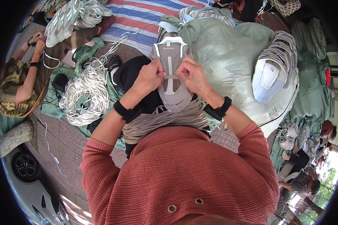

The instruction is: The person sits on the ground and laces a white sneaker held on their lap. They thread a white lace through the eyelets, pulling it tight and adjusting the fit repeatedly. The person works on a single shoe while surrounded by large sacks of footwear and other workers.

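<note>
A grey and white shoe upper (175,100) lies in front of me over my lap, its rounded toe toward me and its tongue pointing away. My left hand (149,77) is closed in a pinch at the left edge of the shoe's opening. Opposite it, my right hand (194,77) pinches at the right edge. A short grey shoelace (171,77) appears to cross the opening between my fingertips; its ends are hidden by the fingers. Across my lap rests a thick bundle of taupe laces (165,125).
A big coil of white laces (84,93) sits at my left. On the right, stacked shoe uppers (268,78) lie on a stuffed pale green sack (225,48). Another person's hands (37,39) work at far left near more uppers (64,22). A striped sheet (133,22) spreads ahead.
</note>
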### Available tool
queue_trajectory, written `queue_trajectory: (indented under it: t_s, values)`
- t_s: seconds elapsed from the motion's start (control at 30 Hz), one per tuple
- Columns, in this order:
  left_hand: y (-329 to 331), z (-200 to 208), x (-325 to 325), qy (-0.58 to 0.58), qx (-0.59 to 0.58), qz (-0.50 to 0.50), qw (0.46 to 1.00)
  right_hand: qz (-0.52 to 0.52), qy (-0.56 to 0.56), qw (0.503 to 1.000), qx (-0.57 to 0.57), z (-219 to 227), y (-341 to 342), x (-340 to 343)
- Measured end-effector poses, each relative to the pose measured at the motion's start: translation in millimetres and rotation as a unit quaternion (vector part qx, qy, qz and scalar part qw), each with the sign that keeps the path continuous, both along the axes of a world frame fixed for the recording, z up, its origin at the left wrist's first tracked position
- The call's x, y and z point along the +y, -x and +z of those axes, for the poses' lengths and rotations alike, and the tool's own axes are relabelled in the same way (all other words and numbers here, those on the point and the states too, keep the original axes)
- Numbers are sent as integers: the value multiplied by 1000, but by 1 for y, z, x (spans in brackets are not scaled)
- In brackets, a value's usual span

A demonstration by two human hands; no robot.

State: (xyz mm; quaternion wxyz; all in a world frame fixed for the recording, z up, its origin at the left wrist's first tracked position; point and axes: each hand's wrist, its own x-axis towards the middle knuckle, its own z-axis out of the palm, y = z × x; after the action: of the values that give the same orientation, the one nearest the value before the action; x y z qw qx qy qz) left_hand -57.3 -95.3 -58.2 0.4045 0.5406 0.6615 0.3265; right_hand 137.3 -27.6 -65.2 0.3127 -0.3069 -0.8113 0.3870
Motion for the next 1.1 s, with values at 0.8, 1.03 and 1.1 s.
queue_trajectory:
  t_s: [0.8,1.03,1.1]
  values:
    - [11,4,8,-122,163,-86,975,36,-93,989,-112,21,-4,5]
    - [11,-3,9,-106,85,-82,987,6,-27,997,-67,7,0,-3]
    - [10,-3,10,-99,96,-87,987,-14,-9,999,-46,1,1,-9]
